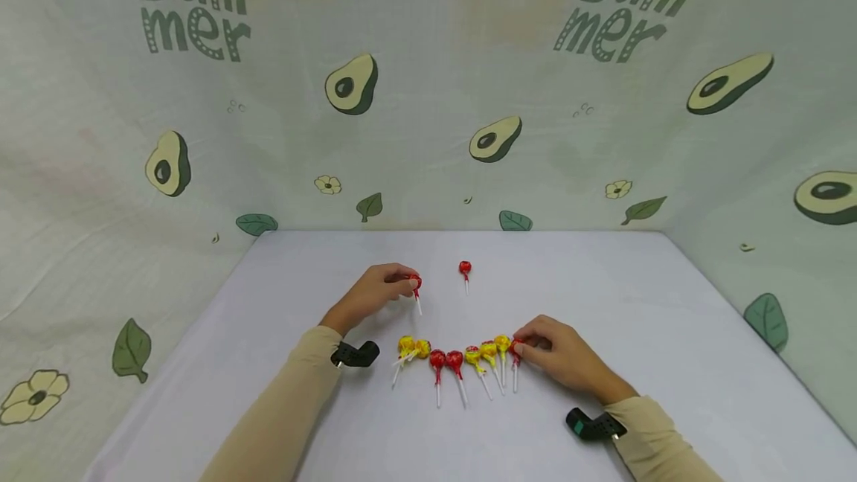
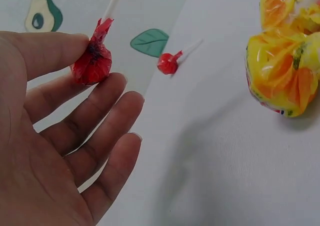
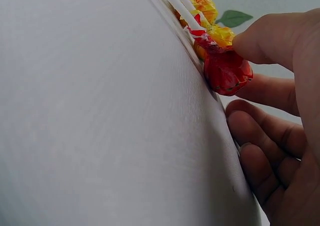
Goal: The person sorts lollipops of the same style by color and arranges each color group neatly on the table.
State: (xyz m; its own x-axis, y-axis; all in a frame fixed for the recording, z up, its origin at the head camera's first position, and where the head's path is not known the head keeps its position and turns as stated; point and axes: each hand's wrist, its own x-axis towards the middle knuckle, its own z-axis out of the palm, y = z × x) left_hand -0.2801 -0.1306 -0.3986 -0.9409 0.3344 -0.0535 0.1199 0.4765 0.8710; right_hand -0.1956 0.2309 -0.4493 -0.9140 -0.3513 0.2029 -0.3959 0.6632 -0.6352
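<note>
In the head view my left hand [image 1: 384,290] pinches a red-wrapped lollipop [image 2: 95,63] by its head between thumb and fingers, its white stick pointing down towards me. My right hand [image 1: 559,354] pinches another red lollipop [image 3: 227,72] at the right end of a curved row, thumb on its wrapper. Just left of it in the row lie yellow lollipops [image 1: 488,349], then two red lollipops [image 1: 437,360]. At the row's left end, two yellow lollipops [image 1: 405,346] lie with crossing sticks.
A single red lollipop [image 1: 465,268] lies farther back on the white table [image 1: 576,281]. Behind and at both sides hangs a cloth [image 1: 428,95] printed with avocados, leaves and lettering. Each wrist wears a black camera band [image 1: 355,354].
</note>
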